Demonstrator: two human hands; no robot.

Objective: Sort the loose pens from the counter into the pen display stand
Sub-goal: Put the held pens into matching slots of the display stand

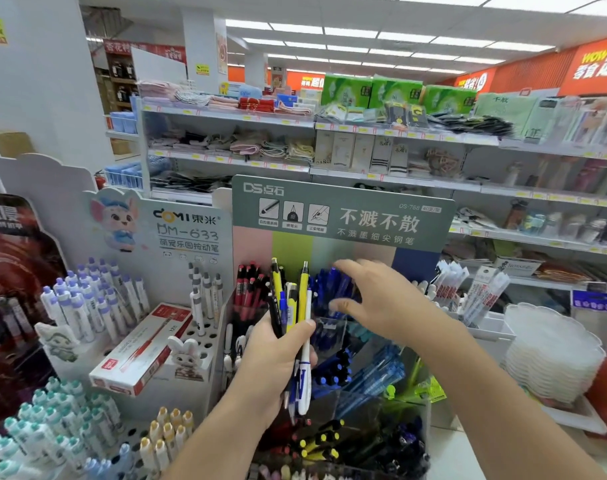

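Observation:
My left hand [278, 358] grips a bunch of loose pens [293, 306], yellow, black, blue and white, held upright in front of the pen display stand [343, 216]. The stand has a grey-green header card and clear compartments with red pens [248, 289] at the upper left, blue pens [330, 289] beside them, more blue pens [371, 379] lower down and yellow-and-black pens [319, 441] at the bottom. My right hand [375, 299] hovers with spread fingers over the upper blue pens and holds nothing.
A white stand [177, 237] with purple-capped and grey pens stands to the left, with a red-and-white pen box [142, 348] lying on it. Teal and yellow capped pens fill the lower left. Stacked white trays [551, 355] sit at the right. Store shelves run behind.

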